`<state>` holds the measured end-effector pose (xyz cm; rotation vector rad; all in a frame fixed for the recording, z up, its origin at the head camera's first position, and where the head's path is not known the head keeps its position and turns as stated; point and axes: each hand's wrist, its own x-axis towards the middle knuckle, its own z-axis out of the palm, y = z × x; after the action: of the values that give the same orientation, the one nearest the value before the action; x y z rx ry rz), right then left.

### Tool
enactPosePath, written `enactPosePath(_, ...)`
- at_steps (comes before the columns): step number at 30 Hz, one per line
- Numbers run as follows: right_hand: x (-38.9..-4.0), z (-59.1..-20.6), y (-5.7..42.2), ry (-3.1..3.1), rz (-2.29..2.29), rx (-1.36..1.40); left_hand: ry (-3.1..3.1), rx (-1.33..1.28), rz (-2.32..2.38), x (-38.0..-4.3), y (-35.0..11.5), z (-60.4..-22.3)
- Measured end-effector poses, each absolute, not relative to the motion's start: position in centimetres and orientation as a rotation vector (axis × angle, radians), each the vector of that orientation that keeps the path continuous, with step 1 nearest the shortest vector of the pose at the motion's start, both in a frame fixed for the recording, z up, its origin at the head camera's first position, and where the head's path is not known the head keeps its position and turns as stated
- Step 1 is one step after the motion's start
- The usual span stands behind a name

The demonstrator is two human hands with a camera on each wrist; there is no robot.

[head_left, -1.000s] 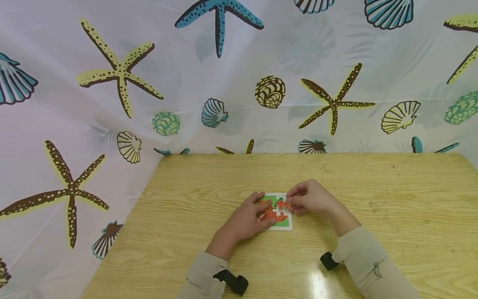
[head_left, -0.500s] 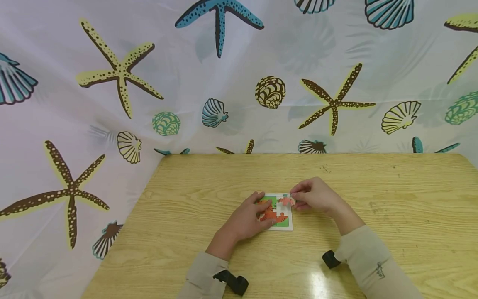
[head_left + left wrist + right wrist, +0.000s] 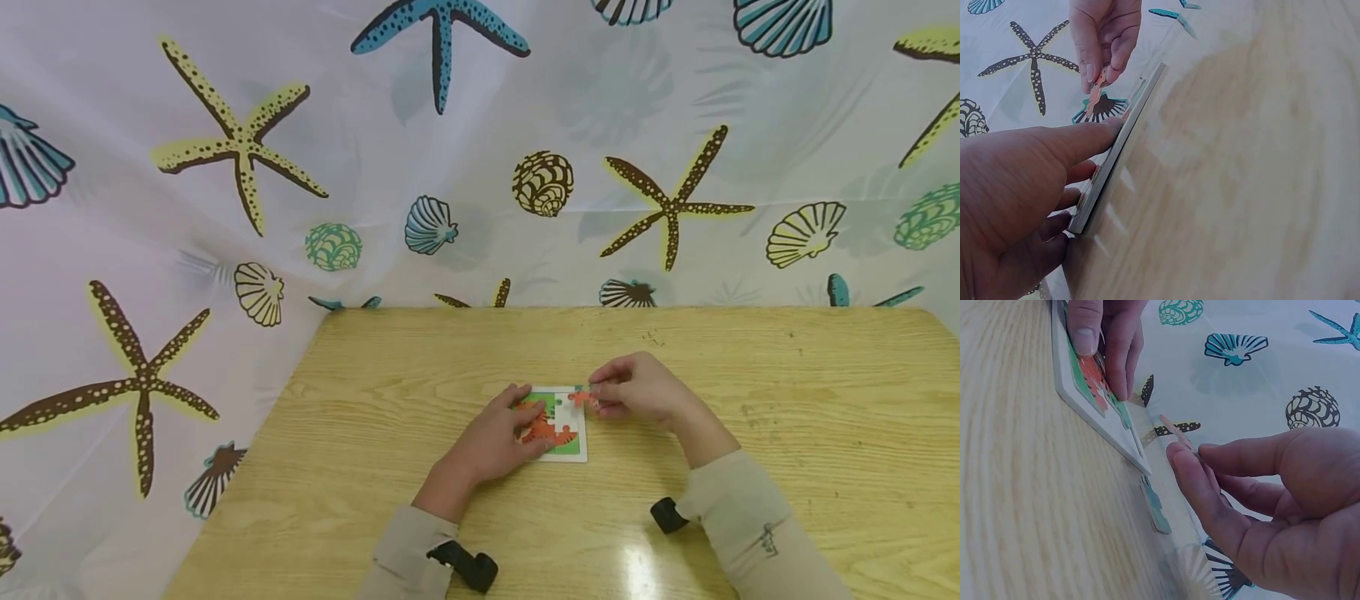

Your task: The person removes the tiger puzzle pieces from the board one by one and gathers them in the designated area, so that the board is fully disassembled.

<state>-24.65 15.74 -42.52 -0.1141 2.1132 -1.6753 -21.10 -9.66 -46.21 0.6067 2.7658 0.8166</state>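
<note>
A small jigsaw puzzle board (image 3: 572,457) with a white frame lies flat on the table. Its picture is an orange, striped animal on green, and the far right part shows bare white. My left hand (image 3: 498,437) rests across the board's left side, fingers spread and thumb over the near part. Just above the far right corner, my right hand (image 3: 637,387) pinches an orange puzzle piece (image 3: 582,399) between thumb and fingertips. The right wrist view shows this piece (image 3: 1175,431) nearly edge-on. Below it, a green puzzle piece (image 3: 1157,506) lies on the table by the board's corner.
The wooden table (image 3: 787,417) runs back to a white curtain (image 3: 480,167) printed with starfish and shells. Black devices (image 3: 474,568) are strapped at both sleeved wrists.
My right hand has drawn back a little to the right and away with the orange puzzle piece, baring more of the board's white area. The left hand stays put.
</note>
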Motion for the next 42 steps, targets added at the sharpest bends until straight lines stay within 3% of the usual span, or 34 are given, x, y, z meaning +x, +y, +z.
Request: enactPosePath(42, -24.8, -41.8, 18.7, 2.18, -1.637, -0.035, 2.764, 0.651, 0.86, -21.0, -9.7, -46.1)
